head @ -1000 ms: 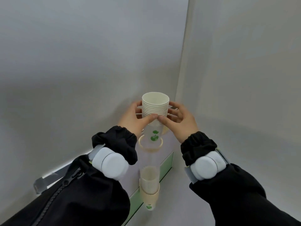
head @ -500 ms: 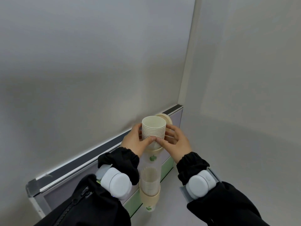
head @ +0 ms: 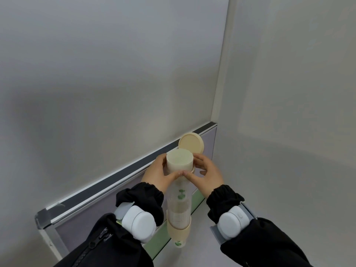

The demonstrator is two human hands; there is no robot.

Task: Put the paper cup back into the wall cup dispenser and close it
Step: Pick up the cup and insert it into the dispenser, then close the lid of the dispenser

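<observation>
Both hands wrap the stack of white ribbed-rim paper cups [head: 179, 160], left hand [head: 158, 175] and right hand [head: 207, 174] with thumbs meeting in front. Compared with a second ago the stack has sunk well into the clear plastic tube of the wall cup dispenser [head: 179, 207]; only its top rims stand proud. Loading looks nearly finished. Just behind the tube's mouth, the round matte beige hinged lid [head: 191, 145] stands open, not yet closed.
</observation>
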